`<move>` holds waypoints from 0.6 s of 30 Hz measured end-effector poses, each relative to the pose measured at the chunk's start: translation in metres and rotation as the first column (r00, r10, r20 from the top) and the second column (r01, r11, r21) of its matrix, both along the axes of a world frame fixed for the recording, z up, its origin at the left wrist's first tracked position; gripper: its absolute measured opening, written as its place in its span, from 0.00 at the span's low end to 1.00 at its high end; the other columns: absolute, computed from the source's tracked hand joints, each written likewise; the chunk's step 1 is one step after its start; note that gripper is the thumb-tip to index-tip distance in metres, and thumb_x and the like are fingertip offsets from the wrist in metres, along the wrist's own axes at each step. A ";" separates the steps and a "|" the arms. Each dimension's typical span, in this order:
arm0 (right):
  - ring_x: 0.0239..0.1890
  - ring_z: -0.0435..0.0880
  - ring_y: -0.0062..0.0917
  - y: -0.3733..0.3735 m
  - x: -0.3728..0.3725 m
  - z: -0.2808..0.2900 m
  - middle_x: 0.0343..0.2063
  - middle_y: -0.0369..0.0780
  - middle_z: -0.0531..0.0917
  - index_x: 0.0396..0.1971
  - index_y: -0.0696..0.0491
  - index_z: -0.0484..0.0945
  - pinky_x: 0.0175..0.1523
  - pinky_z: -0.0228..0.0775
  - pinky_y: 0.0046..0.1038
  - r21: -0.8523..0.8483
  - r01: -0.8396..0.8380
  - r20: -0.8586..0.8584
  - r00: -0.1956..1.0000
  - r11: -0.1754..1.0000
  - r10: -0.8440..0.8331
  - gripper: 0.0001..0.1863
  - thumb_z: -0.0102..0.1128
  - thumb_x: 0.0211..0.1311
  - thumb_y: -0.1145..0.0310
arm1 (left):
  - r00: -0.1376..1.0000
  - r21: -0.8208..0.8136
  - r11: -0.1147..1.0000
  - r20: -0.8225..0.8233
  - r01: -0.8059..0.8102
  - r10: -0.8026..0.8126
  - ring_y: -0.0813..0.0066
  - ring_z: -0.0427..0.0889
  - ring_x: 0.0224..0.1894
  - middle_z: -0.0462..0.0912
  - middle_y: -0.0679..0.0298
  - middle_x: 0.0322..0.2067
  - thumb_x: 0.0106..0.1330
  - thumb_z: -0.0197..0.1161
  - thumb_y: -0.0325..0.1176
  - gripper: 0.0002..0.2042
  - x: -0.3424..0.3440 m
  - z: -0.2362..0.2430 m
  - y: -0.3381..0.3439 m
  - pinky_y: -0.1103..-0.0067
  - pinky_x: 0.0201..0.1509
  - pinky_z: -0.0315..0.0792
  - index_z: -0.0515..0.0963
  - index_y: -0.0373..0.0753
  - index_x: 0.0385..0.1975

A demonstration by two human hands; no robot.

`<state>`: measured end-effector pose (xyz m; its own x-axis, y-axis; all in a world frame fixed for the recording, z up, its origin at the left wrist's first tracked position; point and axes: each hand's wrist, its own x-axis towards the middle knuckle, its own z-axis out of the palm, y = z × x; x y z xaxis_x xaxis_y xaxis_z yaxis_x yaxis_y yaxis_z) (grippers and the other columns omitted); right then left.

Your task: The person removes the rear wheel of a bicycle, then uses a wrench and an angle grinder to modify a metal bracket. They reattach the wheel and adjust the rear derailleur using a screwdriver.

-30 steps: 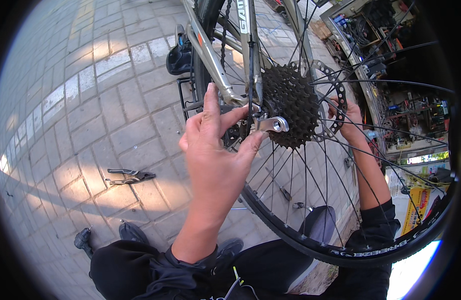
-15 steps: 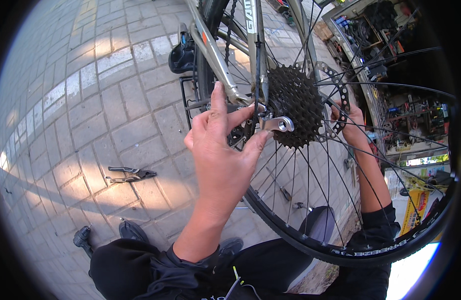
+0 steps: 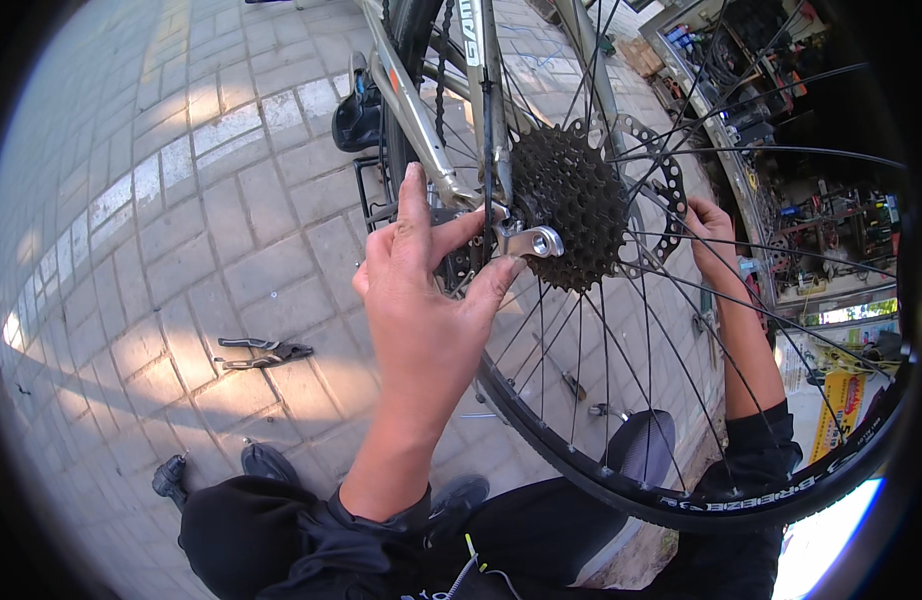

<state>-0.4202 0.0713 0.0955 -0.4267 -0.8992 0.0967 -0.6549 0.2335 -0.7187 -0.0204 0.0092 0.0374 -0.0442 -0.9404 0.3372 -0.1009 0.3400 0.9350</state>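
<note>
My left hand (image 3: pixel 416 265) is closed at the rear dropout, its thumb and index finger pinching a silver derailleur hanger (image 3: pixel 541 242) with a threaded hole at its end. The hanger sits beside the black cassette (image 3: pixel 573 205), against the end of the silver frame stay (image 3: pixel 416 115). Across the wheel, my right hand (image 3: pixel 714 240) is curled by the outer edge of the brake rotor (image 3: pixel 671 190). Spokes cross in front of it, and whatever its fingers hold is hidden. The spoked wheel (image 3: pixel 681 505) with its black tyre stands between my arms.
Pliers (image 3: pixel 266 352) and a dark power tool (image 3: pixel 169 478) lie on the paving at left. A black saddle (image 3: pixel 357 115) is behind the frame. Shelves of tools and parts (image 3: pixel 781 210) stand at the right. More tools (image 3: pixel 606 411) lie beneath the wheel.
The wheel, frame and left hand have shifted slightly left in the picture, with the hanger still pinched. My right hand has moved right, from over the rotor to its outer edge.
</note>
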 end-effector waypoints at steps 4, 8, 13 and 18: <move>0.26 0.77 0.14 -0.007 0.014 0.006 0.23 0.32 0.79 0.37 0.59 0.81 0.32 0.70 0.18 0.020 -0.014 0.007 1.000 1.000 0.014 0.10 0.63 0.68 0.67 | 1.000 0.010 1.000 -0.010 -0.006 0.006 0.71 0.72 0.49 0.88 0.70 0.42 0.48 0.78 0.33 0.47 0.001 0.002 -0.001 0.69 0.61 0.54 0.59 0.33 0.70; 0.27 0.78 0.15 0.000 0.012 0.008 0.27 0.35 0.81 0.43 0.61 0.81 0.34 0.71 0.19 0.075 -0.032 0.005 0.999 0.997 0.032 0.13 0.63 0.68 0.66 | 1.000 0.011 1.000 -0.006 0.006 -0.006 0.72 0.73 0.48 0.88 0.68 0.42 0.49 0.78 0.31 0.46 0.002 0.004 -0.001 0.71 0.61 0.58 0.59 0.33 0.70; 0.30 0.79 0.18 0.030 0.039 0.027 0.35 0.39 0.83 0.53 0.62 0.77 0.36 0.73 0.21 0.070 0.109 -0.017 0.994 0.992 -0.108 0.19 0.61 0.68 0.65 | 1.000 -0.016 1.000 -0.029 -0.008 0.008 0.73 0.76 0.46 0.88 0.65 0.40 0.48 0.78 0.27 0.46 0.001 0.001 -0.001 0.76 0.56 0.68 0.60 0.33 0.70; 0.29 0.77 0.16 0.132 0.062 0.088 0.40 0.40 0.82 0.57 0.61 0.74 0.32 0.71 0.19 -0.278 0.423 0.139 0.906 0.862 -0.400 0.20 0.55 0.73 0.64 | 0.999 -0.049 0.999 -0.031 0.015 -0.017 0.71 0.73 0.47 0.88 0.70 0.40 0.48 0.78 0.31 0.46 0.001 0.001 -0.003 0.69 0.59 0.57 0.61 0.34 0.69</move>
